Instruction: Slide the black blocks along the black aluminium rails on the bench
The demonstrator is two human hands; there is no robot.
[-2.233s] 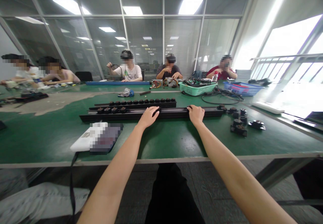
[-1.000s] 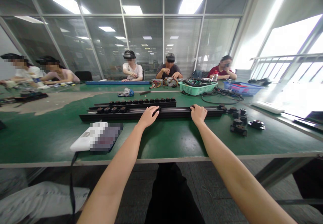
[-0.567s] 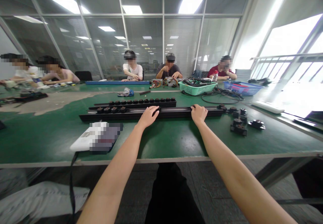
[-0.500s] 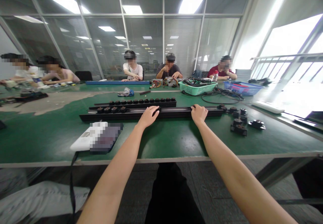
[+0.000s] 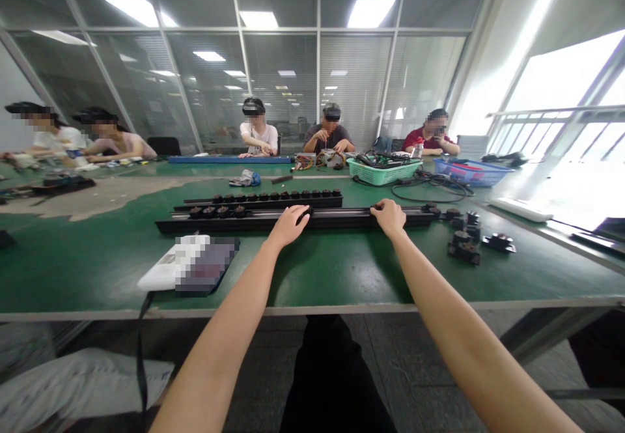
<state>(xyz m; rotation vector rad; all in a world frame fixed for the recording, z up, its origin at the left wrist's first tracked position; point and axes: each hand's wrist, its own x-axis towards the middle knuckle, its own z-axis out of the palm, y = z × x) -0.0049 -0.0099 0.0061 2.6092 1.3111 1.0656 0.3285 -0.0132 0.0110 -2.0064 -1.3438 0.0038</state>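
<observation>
A long black rail (image 5: 342,219) lies across the table in front of me, with several black blocks (image 5: 223,211) seated along its left part. My left hand (image 5: 291,226) rests at the rail's middle, its fingers curled round a small black block (image 5: 307,211). Further right on the same rail, my right hand (image 5: 392,217) pinches another dark block (image 5: 376,207), mostly covered by the fingers. Behind, a second black rail (image 5: 273,202) carries a row of similar blocks. Several loose black blocks (image 5: 463,251) lie past the rail's right end.
A white device and a dark blurred slab (image 5: 208,270) lie front left. Towards the back stand a green basket (image 5: 383,174) of cables and a blue basket (image 5: 471,174). A crumpled cloth (image 5: 245,178) lies behind the rails. Several people sit along the far side.
My right hand's wrist has shifted slightly right and turned, while its fingertips stay at the rail. The left hand keeps its place on the rail.
</observation>
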